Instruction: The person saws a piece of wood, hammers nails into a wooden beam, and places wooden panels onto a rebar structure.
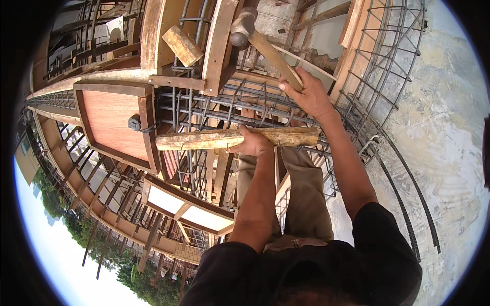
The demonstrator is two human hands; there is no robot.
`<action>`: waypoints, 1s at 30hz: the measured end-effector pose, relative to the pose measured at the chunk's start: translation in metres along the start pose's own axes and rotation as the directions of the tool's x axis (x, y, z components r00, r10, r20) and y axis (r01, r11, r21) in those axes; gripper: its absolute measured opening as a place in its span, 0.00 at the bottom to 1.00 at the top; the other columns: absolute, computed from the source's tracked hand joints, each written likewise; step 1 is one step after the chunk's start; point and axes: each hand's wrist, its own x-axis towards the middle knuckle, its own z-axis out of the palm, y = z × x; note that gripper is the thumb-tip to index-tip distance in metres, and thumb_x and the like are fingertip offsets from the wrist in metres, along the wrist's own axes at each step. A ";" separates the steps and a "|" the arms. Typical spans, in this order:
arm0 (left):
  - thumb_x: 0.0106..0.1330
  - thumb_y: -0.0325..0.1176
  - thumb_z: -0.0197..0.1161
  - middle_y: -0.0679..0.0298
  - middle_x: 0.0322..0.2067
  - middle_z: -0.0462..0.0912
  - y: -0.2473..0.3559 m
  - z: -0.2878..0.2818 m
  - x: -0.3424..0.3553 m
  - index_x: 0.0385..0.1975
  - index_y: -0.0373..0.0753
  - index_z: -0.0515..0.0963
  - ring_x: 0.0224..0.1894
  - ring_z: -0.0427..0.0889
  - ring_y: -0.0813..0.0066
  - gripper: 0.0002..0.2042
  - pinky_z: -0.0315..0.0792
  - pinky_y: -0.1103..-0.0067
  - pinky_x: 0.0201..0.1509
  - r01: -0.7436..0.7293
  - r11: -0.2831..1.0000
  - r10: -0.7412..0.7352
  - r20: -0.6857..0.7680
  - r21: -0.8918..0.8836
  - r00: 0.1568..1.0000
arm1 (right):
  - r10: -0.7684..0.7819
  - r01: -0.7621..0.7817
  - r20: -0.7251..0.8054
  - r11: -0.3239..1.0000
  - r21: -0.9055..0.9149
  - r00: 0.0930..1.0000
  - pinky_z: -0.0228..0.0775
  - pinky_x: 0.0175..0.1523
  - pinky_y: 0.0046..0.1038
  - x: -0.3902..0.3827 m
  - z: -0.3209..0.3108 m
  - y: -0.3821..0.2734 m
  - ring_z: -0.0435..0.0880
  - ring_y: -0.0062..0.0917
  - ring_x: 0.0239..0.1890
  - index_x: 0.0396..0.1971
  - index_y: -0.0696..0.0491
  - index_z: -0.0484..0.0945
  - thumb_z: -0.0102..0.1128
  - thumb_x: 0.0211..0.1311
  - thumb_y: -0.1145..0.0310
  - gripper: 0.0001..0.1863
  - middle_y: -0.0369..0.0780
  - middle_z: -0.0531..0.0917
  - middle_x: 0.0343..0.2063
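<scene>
My right hand (309, 94) is closed round the lower end of a hammer's wooden handle. The hammer (270, 53) slants up to the left, its worn metal head raised above the formwork. My left hand (252, 142) grips a long, stained wooden batten (199, 139) near its middle, holding it crosswise over the steel rebar cage (229, 109). A few nails appear to stick out along the batten's near edge. Its left end touches or overlaps the dark frame of a plywood panel (112, 117); I cannot tell which.
A short wood block (182, 46) lies on the formwork at upper left. More rebar cage (388, 46) runs along the right side. Two loose bars (408, 173) rest on the rough concrete slab (449, 153). Gaps between timbers open downward at left, with trees beyond.
</scene>
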 end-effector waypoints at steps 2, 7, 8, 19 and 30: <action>0.61 0.42 0.70 0.33 0.53 0.74 -0.009 0.000 0.020 0.73 0.38 0.42 0.44 0.83 0.42 0.48 0.79 0.55 0.43 -0.054 0.999 0.053 -0.055 -0.008 0.997 | 0.065 -0.067 -0.036 0.996 -0.066 0.997 0.69 0.55 0.44 -0.069 0.009 0.036 0.78 0.47 0.52 0.51 0.57 0.76 0.67 0.62 0.53 0.26 0.51 0.80 0.45; 0.60 0.43 0.72 0.35 0.58 0.73 -0.024 0.005 0.021 0.72 0.34 0.45 0.52 0.81 0.42 0.48 0.78 0.57 0.52 -0.071 0.993 0.072 0.009 -0.095 0.997 | 0.042 -0.049 -0.126 0.997 -0.051 0.991 0.65 0.65 0.43 -0.159 0.030 0.095 0.73 0.46 0.60 0.53 0.58 0.76 0.68 0.61 0.59 0.26 0.48 0.75 0.57; 0.60 0.43 0.72 0.37 0.59 0.72 -0.037 0.005 0.041 0.72 0.34 0.45 0.53 0.80 0.43 0.48 0.77 0.58 0.53 -0.117 0.983 0.123 0.035 -0.140 0.992 | 0.061 -0.070 -0.142 0.996 -0.063 0.988 0.65 0.65 0.42 -0.161 0.038 0.098 0.73 0.45 0.61 0.53 0.59 0.76 0.69 0.60 0.60 0.26 0.48 0.73 0.59; 0.54 0.45 0.73 0.45 0.67 0.65 0.031 -0.171 0.130 0.73 0.51 0.60 0.71 0.59 0.44 0.44 0.53 0.52 0.75 -0.948 -0.310 0.372 0.927 0.070 -0.053 | 0.335 -0.325 -0.231 0.942 0.084 0.913 0.59 0.69 0.41 -0.156 0.058 0.080 0.65 0.43 0.66 0.47 0.55 0.82 0.70 0.58 0.64 0.18 0.44 0.67 0.66; 0.45 0.35 0.78 0.54 0.57 0.72 0.130 -0.089 0.146 0.63 0.44 0.64 0.63 0.70 0.50 0.41 0.60 0.55 0.70 -0.863 -0.345 0.186 0.874 -0.370 -0.449 | 0.571 -0.515 -0.146 0.804 0.295 0.808 0.73 0.46 0.39 -0.154 0.010 0.068 0.83 0.46 0.39 0.47 0.59 0.77 0.68 0.55 0.69 0.20 0.51 0.83 0.36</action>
